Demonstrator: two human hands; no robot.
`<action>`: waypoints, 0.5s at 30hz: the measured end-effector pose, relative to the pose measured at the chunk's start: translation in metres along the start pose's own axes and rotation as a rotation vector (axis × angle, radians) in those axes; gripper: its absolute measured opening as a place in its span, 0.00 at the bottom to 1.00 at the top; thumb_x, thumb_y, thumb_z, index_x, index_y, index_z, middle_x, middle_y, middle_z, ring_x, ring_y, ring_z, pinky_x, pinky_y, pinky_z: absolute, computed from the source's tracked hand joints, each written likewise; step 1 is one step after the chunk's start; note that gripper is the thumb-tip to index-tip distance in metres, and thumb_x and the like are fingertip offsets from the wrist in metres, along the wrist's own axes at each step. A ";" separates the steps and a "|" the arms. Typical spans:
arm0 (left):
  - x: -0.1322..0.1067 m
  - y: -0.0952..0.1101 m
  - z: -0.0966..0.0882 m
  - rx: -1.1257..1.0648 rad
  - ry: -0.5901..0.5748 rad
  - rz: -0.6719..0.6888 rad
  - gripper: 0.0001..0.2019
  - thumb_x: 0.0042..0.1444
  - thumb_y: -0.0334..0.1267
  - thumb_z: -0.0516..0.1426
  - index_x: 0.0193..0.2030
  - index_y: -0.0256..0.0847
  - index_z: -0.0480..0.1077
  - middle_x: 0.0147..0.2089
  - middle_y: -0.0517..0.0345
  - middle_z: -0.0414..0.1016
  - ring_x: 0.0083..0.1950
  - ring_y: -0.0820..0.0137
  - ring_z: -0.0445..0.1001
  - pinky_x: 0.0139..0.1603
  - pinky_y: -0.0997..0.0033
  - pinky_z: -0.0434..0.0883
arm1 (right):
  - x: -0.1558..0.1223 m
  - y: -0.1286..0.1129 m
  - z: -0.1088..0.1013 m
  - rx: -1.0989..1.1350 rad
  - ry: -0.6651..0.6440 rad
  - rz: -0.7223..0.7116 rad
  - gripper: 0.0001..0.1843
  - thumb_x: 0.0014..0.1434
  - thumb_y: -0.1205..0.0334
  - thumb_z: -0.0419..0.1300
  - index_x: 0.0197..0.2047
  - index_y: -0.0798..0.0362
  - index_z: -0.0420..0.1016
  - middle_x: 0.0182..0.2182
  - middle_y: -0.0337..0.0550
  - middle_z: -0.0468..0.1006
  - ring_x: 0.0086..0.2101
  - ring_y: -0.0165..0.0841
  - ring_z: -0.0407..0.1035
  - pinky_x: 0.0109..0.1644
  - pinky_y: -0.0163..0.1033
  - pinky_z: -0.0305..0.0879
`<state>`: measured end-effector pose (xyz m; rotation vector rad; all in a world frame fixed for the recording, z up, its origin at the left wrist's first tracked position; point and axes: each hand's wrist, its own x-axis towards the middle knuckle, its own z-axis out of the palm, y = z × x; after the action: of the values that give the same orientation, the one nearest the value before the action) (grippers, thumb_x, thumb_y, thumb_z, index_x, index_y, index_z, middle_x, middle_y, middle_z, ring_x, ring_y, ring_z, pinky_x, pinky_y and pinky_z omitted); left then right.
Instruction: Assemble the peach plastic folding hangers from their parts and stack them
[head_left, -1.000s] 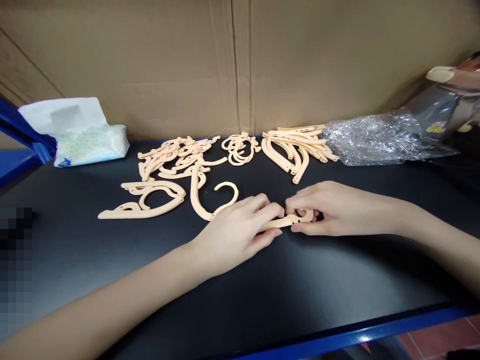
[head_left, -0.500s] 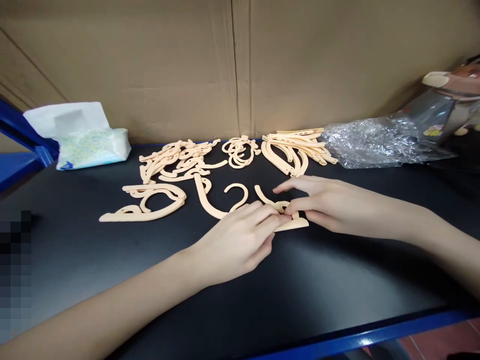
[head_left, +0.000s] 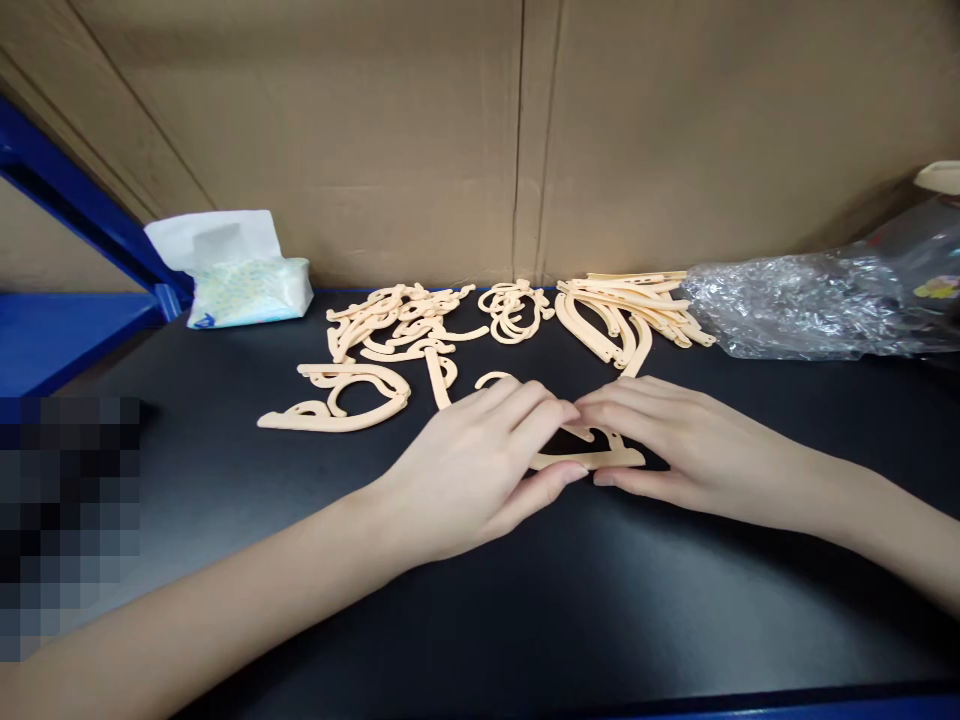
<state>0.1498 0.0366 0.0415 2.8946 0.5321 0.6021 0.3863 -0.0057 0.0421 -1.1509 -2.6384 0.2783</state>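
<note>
A cream folding clothes hanger [head_left: 611, 459] lies low over the black table between my two hands, its middle and far side partly hidden. My left hand [head_left: 469, 465] is closed on its left part, thumb at the near arm and fingers on the far side. From the right, my right hand [head_left: 679, 440] curls its fingers over the far part, with the thumb near the front arm. Past my left fingers, a hook tip [head_left: 493, 379] and an arm [head_left: 439, 378] stick out. A folded hanger [head_left: 337, 423] rests on the table to the left.
Along the cardboard wall [head_left: 375, 130] lie a heap of short hanger pieces [head_left: 390, 315], a pile of hooks [head_left: 517, 310] and a stack of hanger arms [head_left: 630, 305]. A tissue pack [head_left: 251, 290] stands at the back left, a clear plastic bag [head_left: 795, 305] at the back right.
The view has shifted, so things sit further right. My right fingers have come closer to my left ones, and both hands now bend around the hanger, covering more of it.
</note>
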 end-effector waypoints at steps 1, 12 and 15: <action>-0.003 -0.002 -0.004 0.002 0.008 -0.028 0.15 0.68 0.39 0.47 0.53 0.32 0.66 0.48 0.49 0.71 0.48 0.62 0.68 0.49 0.63 0.67 | 0.000 -0.001 0.001 0.006 -0.011 -0.001 0.16 0.64 0.63 0.55 0.55 0.51 0.67 0.50 0.48 0.74 0.48 0.40 0.69 0.51 0.46 0.66; -0.024 -0.037 -0.011 0.045 -0.224 -0.112 0.33 0.47 0.18 0.47 0.62 0.38 0.59 0.63 0.49 0.62 0.61 0.59 0.62 0.60 0.55 0.64 | 0.003 0.009 0.004 -0.028 0.028 0.019 0.17 0.65 0.71 0.47 0.50 0.49 0.72 0.40 0.45 0.75 0.42 0.38 0.67 0.46 0.44 0.65; -0.025 -0.037 -0.007 0.055 -0.229 -0.114 0.33 0.50 0.18 0.46 0.65 0.39 0.56 0.65 0.48 0.60 0.63 0.58 0.60 0.61 0.54 0.64 | 0.004 0.011 0.006 -0.062 0.079 0.007 0.13 0.67 0.66 0.49 0.48 0.50 0.72 0.40 0.45 0.75 0.41 0.38 0.68 0.45 0.43 0.64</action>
<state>0.1142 0.0622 0.0315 2.9057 0.6837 0.2394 0.3894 0.0038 0.0344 -1.1661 -2.5916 0.1501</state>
